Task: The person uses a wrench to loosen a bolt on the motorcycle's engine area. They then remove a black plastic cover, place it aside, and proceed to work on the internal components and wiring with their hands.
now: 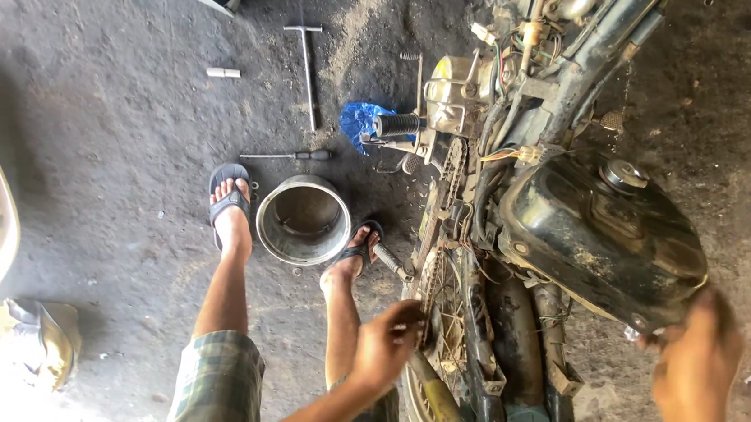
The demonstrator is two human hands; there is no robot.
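left hand (389,341) is down at the rear of the stripped motorcycle (514,277), fingers curled in around the greasy drive chain (435,271) near the back wheel, so it looks closed on the chain, though the fingertips are tucked behind it and hard to read. right hand (698,357) is blurry with the fingers bent, pressed against the lower edge of the fuel tank (604,236); can't tell if it's really gripping or just resting there. that tank is black, rounded, dusty and scuffed, with a shiny round metal cap on top, and it sits just above the right hand and well across the frame from the left one. the chain runs up from the left hand toward the engine area, where there's a tangle of coloured wires and a ribbed rubber footpeg. on the gritty dark floor (111,125) between the sandalled feet sits a round steel bowl (304,219), dull and dented. beyond it lie a black-handled screwdriver (294,154), a long t-handle wrench (306,69), and a crumpled blue plastic bag (361,121) partly behind the footpeg. the pale curved panel at the far left is cut off by the edge, and the bottom left corner is blown out by sunlight, so the crumpled stuff there is hard to make out.
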